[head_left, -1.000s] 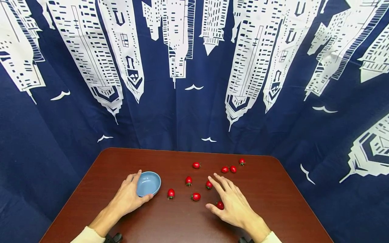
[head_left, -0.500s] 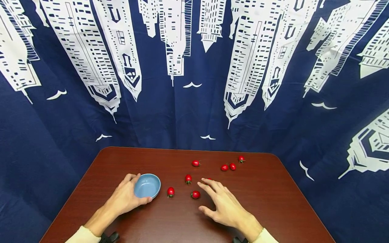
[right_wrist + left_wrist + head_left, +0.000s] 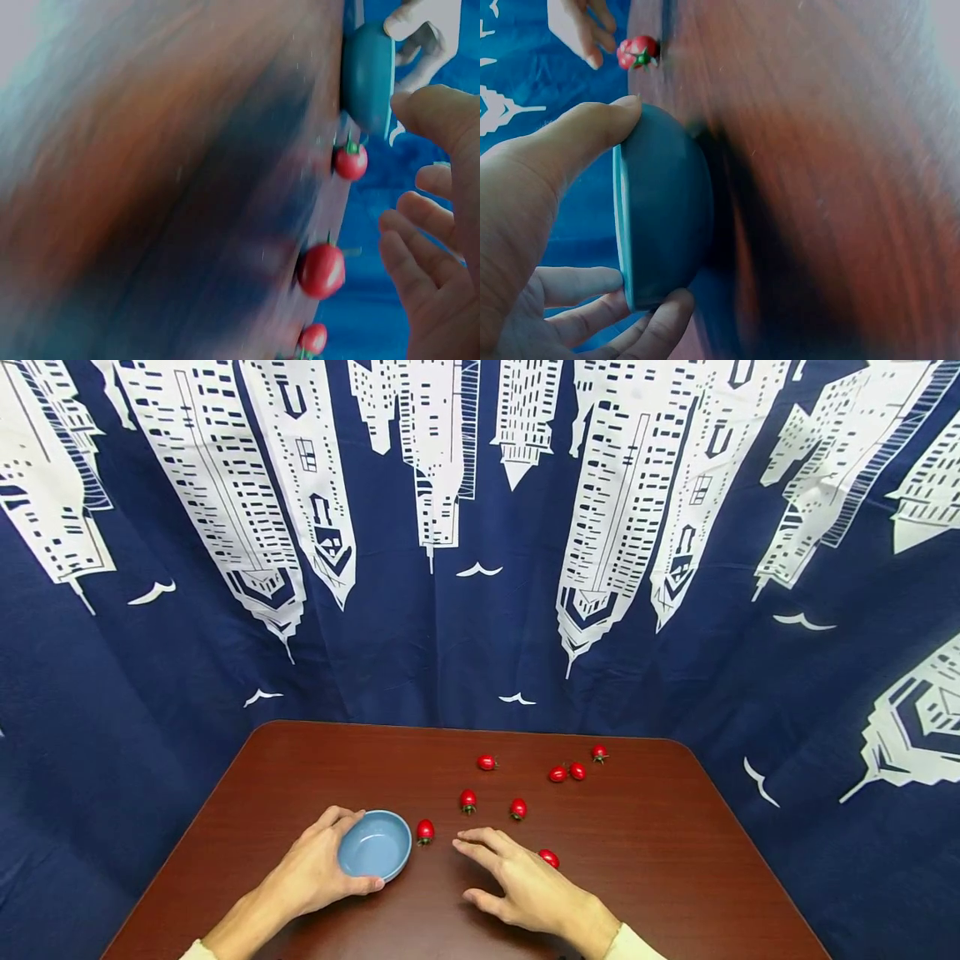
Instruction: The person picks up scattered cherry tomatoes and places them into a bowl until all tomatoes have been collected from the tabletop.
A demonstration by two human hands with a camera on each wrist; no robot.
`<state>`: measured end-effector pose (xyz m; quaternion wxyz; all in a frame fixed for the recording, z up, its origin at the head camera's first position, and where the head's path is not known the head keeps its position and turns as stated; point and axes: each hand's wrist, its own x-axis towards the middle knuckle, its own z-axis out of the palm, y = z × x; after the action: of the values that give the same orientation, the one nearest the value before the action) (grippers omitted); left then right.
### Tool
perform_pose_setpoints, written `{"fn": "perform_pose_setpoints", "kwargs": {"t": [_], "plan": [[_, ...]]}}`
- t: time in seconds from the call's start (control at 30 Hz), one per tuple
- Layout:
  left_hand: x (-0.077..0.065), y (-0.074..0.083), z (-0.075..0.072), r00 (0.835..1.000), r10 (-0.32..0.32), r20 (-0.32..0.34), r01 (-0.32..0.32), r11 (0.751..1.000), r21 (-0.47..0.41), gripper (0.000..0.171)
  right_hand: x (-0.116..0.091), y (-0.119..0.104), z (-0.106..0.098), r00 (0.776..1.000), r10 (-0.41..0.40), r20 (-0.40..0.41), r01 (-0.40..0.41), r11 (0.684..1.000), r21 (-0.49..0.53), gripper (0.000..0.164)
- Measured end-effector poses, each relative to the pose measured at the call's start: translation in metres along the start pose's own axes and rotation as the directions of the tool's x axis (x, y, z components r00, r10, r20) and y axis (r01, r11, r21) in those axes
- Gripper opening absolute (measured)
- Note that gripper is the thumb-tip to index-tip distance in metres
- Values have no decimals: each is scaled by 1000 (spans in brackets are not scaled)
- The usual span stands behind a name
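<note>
My left hand (image 3: 315,867) grips a small blue bowl (image 3: 377,846) by its side, thumb near the front and fingers at the far rim. In the left wrist view the bowl (image 3: 667,210) shows from the side, close over the table with a dark shadow beside it. My right hand (image 3: 525,885) hovers over the table right of the bowl, fingers spread and holding nothing. A cherry tomato (image 3: 425,831) lies just right of the bowl, and another tomato (image 3: 549,858) is partly hidden behind the right hand. In the right wrist view a tomato (image 3: 322,270) lies near the fingers.
More cherry tomatoes are scattered further back, one (image 3: 468,801) and another (image 3: 518,808) mid-table, with several, including one tomato (image 3: 599,753), near the far edge. The brown table (image 3: 360,752) ends at a dark blue curtain (image 3: 450,643) printed with white buildings.
My left hand has moved the bowl rightward and nearer to me. My right hand has shifted left, uncovering tomatoes on its right and covering the one that lay mid-front.
</note>
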<state>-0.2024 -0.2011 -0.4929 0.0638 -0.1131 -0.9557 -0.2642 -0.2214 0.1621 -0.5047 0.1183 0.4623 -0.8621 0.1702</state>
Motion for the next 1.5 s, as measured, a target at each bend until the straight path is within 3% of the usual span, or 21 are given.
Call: {"fn": "perform_pose_setpoints", "kwargs": {"t": [0.33,0.8,1.17,1.33,1.5], "plan": [[3,4,4,999,48,-4,-48,999,-8,105,19,-13,12,995,-84,46,84,996,1,63],[0,4,1,999,41,18,-40,999,-31,108,28,-21,28,990,-126,61,128,991,-33,63],[-4,7,5,999,34,28,-33,999,-38,108,42,-10,25,999,-1,50,1,1000,-4,68],[-4,7,4,999,35,22,-34,998,-47,108,57,-1,21,993,88,84,-93,994,57,72],[-3,4,4,999,29,21,-28,998,-62,110,75,9,19,985,119,127,-133,986,102,71]]}}
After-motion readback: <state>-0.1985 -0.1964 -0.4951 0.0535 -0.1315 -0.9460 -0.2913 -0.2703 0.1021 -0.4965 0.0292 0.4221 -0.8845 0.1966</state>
